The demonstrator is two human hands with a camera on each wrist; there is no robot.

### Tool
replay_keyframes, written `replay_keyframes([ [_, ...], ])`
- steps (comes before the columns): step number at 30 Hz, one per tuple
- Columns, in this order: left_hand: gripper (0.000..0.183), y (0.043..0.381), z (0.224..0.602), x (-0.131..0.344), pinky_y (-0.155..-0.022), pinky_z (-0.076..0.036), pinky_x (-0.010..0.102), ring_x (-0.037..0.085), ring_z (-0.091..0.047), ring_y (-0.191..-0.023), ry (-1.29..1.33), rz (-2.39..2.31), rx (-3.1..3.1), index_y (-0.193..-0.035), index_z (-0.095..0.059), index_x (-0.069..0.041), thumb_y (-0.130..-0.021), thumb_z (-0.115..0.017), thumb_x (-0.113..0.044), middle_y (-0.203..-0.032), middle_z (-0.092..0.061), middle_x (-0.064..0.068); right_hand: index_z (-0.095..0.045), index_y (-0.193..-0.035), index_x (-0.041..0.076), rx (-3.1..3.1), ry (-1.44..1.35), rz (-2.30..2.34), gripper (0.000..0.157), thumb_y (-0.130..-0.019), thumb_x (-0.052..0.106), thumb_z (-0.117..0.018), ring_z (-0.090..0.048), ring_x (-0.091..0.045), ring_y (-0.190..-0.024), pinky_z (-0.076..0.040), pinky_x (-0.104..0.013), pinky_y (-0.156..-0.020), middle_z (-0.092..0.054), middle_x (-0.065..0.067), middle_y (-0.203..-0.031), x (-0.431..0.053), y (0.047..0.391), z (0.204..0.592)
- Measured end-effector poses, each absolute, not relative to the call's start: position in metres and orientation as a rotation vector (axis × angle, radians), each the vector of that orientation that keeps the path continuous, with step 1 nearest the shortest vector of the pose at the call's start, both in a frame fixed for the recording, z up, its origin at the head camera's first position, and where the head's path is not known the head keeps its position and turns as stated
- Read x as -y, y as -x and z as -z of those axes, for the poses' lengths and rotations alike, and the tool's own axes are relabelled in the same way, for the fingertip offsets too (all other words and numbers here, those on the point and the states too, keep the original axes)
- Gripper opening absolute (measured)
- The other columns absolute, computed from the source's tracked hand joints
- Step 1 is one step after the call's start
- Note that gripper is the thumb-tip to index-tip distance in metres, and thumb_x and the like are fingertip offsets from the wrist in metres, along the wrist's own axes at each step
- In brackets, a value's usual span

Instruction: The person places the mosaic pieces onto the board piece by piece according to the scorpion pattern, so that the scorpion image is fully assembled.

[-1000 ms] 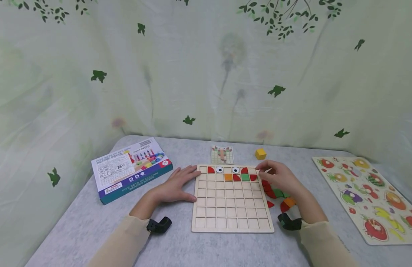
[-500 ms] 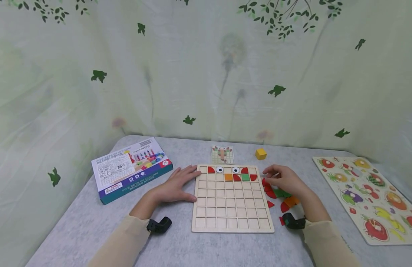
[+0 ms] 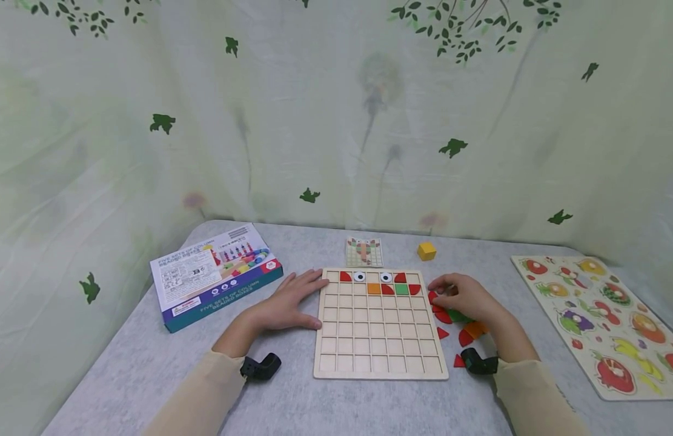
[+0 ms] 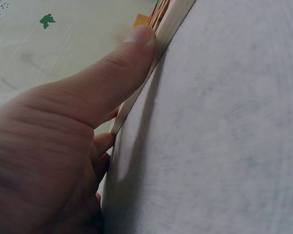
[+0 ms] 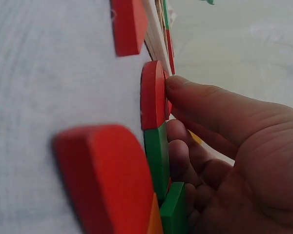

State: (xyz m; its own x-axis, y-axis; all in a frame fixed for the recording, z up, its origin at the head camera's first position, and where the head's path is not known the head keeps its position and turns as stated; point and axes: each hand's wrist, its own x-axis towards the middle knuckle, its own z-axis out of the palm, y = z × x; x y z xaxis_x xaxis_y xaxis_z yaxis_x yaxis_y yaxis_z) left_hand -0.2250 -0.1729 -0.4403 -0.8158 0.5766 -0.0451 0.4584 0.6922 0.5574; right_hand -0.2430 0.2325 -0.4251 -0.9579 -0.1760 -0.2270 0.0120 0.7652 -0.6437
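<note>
A square wooden grid board (image 3: 363, 348) lies in the middle of the table. Its top rows hold two eye tiles (image 3: 386, 278), an orange tile (image 3: 374, 289), a green tile (image 3: 401, 289) and several red rounded tiles (image 3: 414, 289). My left hand (image 3: 287, 303) rests at the board's left edge, fingers spread, thumb touching the side. Right of the board, my right hand (image 3: 467, 297) pinches a red wooden piece (image 5: 168, 95) between thumb and finger; its shape is partly hidden. Below that hand lie loose red, green (image 5: 157, 158) and orange pieces (image 3: 476, 329).
Behind the board lies a small pattern card (image 3: 363, 253), with a yellow cube (image 3: 426, 251) to its right. A boxed toy set (image 3: 216, 275) sits at the left. A fruit picture board (image 3: 603, 327) occupies the right side. Small red triangles (image 3: 442, 333) lie near the board's right edge.
My right hand has moved from the board's upper right corner, right and slightly down, to the loose pieces, where it now pinches a red one. The left hand has stayed in place.
</note>
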Motion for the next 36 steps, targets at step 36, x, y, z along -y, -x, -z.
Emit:
replay_keyframes([
  [36,0.092,0.2244,0.4380,0.1715,-0.126,0.001,0.058,0.034,-0.009,-0.157,-0.818,-0.810,-2.681,-0.156,-0.035,-0.016,-0.082,-0.079,-0.049,-0.168,-0.019,0.010,-0.065,-0.111,0.013,-2.680,0.165,1.043,0.021,-0.091,0.015,-0.072,-0.054,-0.023,-0.097,-0.051,-0.027,-0.077,-0.059,-0.007,-0.099,-0.2298,0.2438,0.4237],
])
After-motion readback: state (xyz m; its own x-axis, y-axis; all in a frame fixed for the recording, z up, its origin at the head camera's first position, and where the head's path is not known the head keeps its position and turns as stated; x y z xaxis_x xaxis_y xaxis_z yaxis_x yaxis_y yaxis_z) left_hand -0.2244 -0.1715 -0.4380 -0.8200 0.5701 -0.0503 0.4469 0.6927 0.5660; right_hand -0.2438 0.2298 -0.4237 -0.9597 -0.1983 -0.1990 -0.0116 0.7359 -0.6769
